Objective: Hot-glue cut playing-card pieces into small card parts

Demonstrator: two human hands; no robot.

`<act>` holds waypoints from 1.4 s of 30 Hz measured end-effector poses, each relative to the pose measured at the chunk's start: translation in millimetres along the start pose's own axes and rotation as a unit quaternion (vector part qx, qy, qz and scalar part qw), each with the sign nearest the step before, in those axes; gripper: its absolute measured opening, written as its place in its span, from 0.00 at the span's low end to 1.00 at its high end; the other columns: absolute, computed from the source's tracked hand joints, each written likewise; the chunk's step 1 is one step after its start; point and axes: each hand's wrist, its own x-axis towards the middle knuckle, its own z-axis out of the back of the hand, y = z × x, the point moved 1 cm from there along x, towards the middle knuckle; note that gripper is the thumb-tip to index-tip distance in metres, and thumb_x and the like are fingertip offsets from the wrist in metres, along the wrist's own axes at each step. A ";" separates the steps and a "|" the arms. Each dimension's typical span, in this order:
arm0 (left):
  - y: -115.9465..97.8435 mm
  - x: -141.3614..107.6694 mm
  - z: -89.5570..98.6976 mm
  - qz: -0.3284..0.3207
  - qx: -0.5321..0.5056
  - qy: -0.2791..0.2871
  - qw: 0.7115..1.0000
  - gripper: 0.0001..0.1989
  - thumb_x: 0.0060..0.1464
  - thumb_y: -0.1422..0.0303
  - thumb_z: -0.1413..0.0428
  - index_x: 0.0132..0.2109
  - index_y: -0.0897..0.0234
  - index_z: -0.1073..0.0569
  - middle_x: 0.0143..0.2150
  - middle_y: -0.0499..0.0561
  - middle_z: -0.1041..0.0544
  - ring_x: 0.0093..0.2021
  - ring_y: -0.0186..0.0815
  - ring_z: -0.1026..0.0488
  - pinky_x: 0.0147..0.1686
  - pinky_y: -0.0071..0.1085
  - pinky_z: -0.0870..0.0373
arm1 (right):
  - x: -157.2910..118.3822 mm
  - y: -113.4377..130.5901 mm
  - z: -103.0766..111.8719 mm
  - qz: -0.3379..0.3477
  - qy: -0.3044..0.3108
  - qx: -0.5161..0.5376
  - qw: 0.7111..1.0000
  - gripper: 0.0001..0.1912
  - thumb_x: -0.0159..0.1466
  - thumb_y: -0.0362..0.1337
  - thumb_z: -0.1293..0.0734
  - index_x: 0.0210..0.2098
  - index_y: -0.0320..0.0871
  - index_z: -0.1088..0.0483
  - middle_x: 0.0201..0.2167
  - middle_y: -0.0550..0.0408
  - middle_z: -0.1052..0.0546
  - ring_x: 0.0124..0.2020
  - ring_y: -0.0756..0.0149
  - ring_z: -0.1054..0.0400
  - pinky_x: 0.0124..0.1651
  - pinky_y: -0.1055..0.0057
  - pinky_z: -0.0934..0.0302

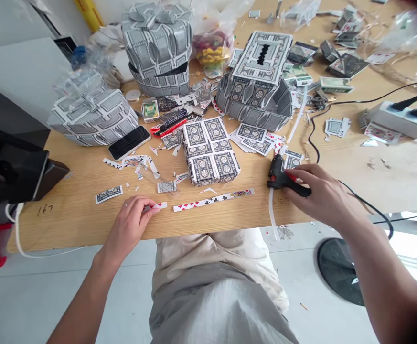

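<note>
My left hand [133, 217] pinches a short strip of playing card [161, 205] with red diamonds at the table's front edge. Just right of it lies a longer strip of cut cards [208, 201], flat on the wood and apart from the short one. My right hand [317, 188] has its fingers around the handle of a black hot glue gun [280, 179], whose nozzle points away from me. A white glue stick [272, 215] comes out of its back end and hangs past the edge. Behind the long strip sits a box covered in playing cards [211, 152].
Woven card baskets [160, 52] stand at the back, one [91, 114] at left. A lidded card box [261, 62] rests in another basket. A phone [129, 142], a red utility knife [168, 127], loose cards [254, 138] and a power strip [401, 117] lie around; the black cord [314, 131] loops at right.
</note>
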 end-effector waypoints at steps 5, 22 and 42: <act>-13.7 -5.7 -2.7 -0.026 0.013 -0.041 0.999 0.10 0.71 0.71 0.39 0.56 0.59 0.23 0.48 0.50 0.17 0.46 0.36 0.19 0.48 0.32 0.23 | -8.1 26.6 18.0 0.073 -0.093 -0.021 0.993 0.22 0.69 0.36 0.25 0.61 0.38 0.22 0.59 0.34 0.20 0.59 0.47 0.24 0.61 0.55 0.29; -19.1 -5.8 -22.6 -0.042 0.011 -0.027 0.999 0.09 0.73 0.69 0.41 0.55 0.57 0.19 0.45 0.52 0.19 0.46 0.39 0.20 0.53 0.37 0.23 | -36.5 245.1 -62.4 0.264 -0.001 0.252 0.931 0.19 0.75 0.26 0.37 0.63 0.38 0.27 0.58 0.38 0.20 0.59 0.48 0.27 0.63 0.48 0.27; -18.7 -7.6 -21.2 -0.077 0.029 -0.034 0.996 0.12 0.71 0.74 0.40 0.57 0.57 0.20 0.45 0.52 0.19 0.44 0.38 0.20 0.51 0.38 0.22 | -40.8 241.5 -71.0 0.282 0.004 0.205 0.937 0.22 0.76 0.30 0.36 0.68 0.37 0.31 0.59 0.38 0.20 0.59 0.47 0.27 0.60 0.50 0.29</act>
